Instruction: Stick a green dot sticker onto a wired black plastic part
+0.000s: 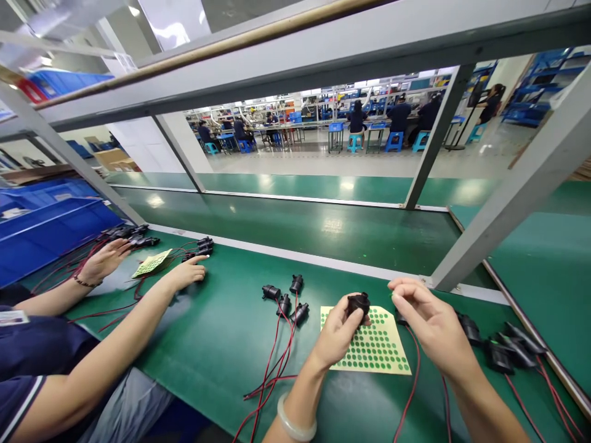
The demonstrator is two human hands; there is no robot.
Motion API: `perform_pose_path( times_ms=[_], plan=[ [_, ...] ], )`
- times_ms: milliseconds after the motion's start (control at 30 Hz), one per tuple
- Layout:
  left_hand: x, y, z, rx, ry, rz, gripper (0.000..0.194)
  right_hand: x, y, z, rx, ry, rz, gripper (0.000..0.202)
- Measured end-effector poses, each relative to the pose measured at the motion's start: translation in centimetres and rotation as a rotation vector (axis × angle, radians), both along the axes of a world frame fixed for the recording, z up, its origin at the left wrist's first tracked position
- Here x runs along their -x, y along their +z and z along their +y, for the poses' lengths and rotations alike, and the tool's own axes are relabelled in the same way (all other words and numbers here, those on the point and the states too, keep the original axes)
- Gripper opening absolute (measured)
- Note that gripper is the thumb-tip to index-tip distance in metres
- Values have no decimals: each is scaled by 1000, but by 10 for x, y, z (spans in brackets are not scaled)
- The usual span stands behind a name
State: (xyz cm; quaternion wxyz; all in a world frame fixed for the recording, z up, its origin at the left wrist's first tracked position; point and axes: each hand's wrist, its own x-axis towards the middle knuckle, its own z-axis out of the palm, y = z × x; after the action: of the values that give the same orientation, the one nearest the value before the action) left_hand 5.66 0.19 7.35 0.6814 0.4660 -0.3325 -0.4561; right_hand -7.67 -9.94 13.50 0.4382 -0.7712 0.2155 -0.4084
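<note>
Left hand (339, 332) gripping black pump (359, 303) above dotted sticker sheet (373, 347); right hand (427, 323) loosely curled just beside, fingertips pinched. Green surface (221, 332) strewn with wired pumps; factory hall beyond, seated workers on blue stools (394, 141).

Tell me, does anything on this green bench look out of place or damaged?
Nothing stands out. The left hand holds a small black part over the dotted sticker sheet; other black parts with red wires lie loosely beside it, none visibly broken.
</note>
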Motion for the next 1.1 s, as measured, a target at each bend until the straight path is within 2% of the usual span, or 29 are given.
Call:
perform_pose_path(
  times_ms=[67, 133, 333, 433, 533, 600, 767, 1100],
  plan=[
    [1, 8, 0, 10, 49, -18, 46, -1, 5, 4, -28, 26, 20, 21],
    [1, 12, 1, 21, 131, -119, 40, 1, 7, 7, -47, 58, 57, 21],
    [9, 3, 6, -63, 318, -478, 24, 7, 6, 15, -64, 153, 125, 20],
    [13, 4, 11, -104, 398, -624, 29, 5, 5, 21, -69, 175, 156, 21],
    [15, 9, 14, -117, 369, -676, 44, 0, 3, 25, -60, 171, 170, 22],
    [16, 10, 15, -69, 329, -727, 48, -3, 2, 26, -57, 164, 170, 22],
    [19, 4, 11, 89, 335, -802, 38, -7, -1, 24, -34, 139, 181, 20],
    [21, 0, 8, 99, 400, -881, 42, -9, -5, 25, 89, 74, 204, 15]
  ],
)
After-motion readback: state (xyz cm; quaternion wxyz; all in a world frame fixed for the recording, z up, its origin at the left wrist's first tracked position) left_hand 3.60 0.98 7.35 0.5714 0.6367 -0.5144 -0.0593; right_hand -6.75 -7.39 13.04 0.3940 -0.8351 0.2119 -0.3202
